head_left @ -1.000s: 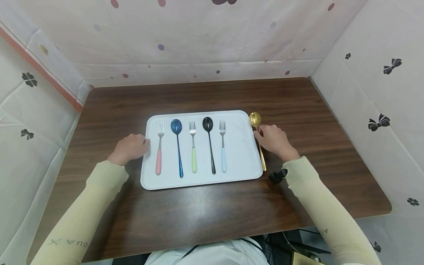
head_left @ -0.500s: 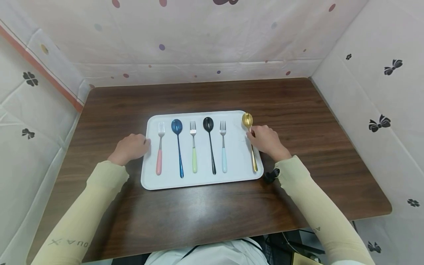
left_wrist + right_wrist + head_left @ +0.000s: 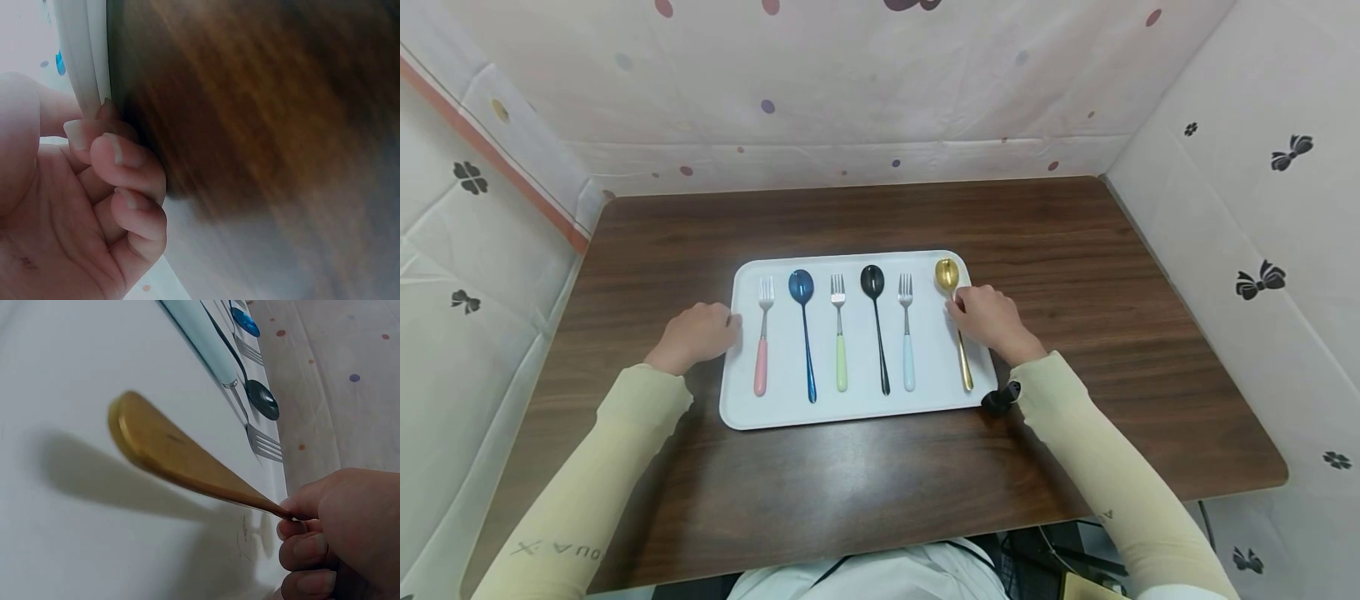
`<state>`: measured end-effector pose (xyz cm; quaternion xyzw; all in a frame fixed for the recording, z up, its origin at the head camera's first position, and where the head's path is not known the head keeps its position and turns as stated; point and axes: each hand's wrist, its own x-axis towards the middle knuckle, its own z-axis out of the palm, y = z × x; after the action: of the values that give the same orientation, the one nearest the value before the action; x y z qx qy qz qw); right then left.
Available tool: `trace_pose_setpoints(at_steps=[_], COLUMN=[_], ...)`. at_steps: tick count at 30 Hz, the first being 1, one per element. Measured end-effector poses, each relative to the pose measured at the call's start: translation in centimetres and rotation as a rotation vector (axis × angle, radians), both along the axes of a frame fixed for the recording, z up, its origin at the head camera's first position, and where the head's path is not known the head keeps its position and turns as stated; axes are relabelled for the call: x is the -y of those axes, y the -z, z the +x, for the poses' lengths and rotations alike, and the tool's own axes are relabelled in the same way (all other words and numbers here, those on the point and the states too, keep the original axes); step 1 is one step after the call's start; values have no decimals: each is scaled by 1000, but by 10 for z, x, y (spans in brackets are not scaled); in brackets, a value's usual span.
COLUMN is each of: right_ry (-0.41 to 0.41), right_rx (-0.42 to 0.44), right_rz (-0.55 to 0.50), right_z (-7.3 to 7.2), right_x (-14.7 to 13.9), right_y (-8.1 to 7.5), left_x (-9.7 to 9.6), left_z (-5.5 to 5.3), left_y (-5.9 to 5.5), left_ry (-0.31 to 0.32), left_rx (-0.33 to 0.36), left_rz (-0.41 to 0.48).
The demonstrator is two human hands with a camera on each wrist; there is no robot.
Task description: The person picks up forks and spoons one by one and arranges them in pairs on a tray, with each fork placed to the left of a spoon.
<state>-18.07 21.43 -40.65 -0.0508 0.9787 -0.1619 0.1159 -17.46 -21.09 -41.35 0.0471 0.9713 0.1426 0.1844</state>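
A white tray (image 3: 857, 408) lies on the table with a row of cutlery. From left to right are a pink-handled fork (image 3: 761, 358), a blue spoon (image 3: 807, 342), a green-handled fork (image 3: 840, 358), a black spoon (image 3: 877, 325) and a light-blue-handled fork (image 3: 908, 358). My right hand (image 3: 992, 318) pinches a gold spoon (image 3: 964, 362) by its neck over the tray's right end. In the right wrist view its handle (image 3: 169, 447) is raised, casting a shadow on the tray. My left hand (image 3: 700, 335) holds the tray's left rim, fingers curled at the edge (image 3: 87, 56).
The brown wooden table (image 3: 850, 492) extends around the tray on all sides. Patterned white sheets (image 3: 850, 83) rise behind it and at both sides. A black wrist strap piece (image 3: 1000, 400) hangs by my right wrist, near the tray's front right corner.
My right hand has moved left with the gold spoon, from beside the tray's right edge to over the tray. The left hand and the other cutlery have stayed in place.
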Motion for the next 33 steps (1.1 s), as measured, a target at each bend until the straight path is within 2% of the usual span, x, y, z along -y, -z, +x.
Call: trace_pose_setpoints(at_steps=[16,33], right_ry=[-13,-13], right_rx=[-21,7], right_rz=[16,12], right_z=[-3,-5], right_x=[12,14], right_y=[8,12], left_x=[0,-1], left_z=[-1,0], left_y=[0,-3], left_ry=[-2,-1], left_rx=[0,-2], left_rz=[-4,-1])
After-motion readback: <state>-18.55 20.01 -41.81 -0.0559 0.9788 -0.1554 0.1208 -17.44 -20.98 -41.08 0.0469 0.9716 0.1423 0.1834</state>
